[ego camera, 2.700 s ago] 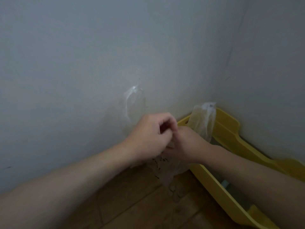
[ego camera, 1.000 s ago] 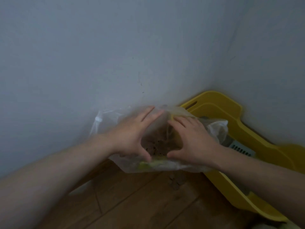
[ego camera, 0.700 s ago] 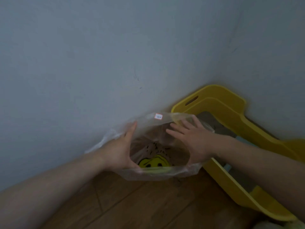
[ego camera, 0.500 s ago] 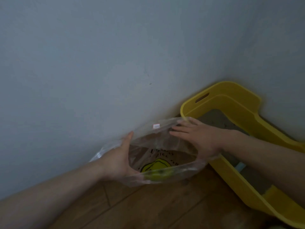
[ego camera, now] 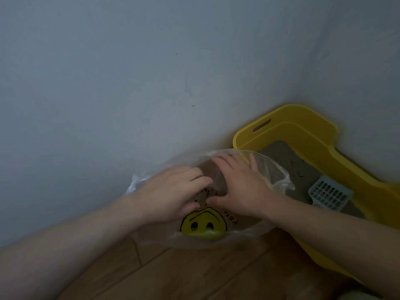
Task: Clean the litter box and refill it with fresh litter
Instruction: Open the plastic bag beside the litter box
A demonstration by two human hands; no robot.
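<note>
Spreading mouth of clear plastic bag with yellow smiley print point(ego camera: 203, 226) on wooden plank floor point(ego camera: 194, 276). Left hand point(ego camera: 171, 195) now curled, fingers pinching near rim; right hand point(ego camera: 240, 185) flat, fingers splayed, pressing far rim open, gripping nothing. Half second earlier, both hands held mouth wide; now they sit closer together (likely settling bag). Yellow plastic litter box point(ego camera: 307, 135) in wall corner, touching bag, grey litter point(ego camera: 287, 161) and pale blue slotted scoop point(ego camera: 329, 194) inside. Bag ready; scooping not yet begun.
</note>
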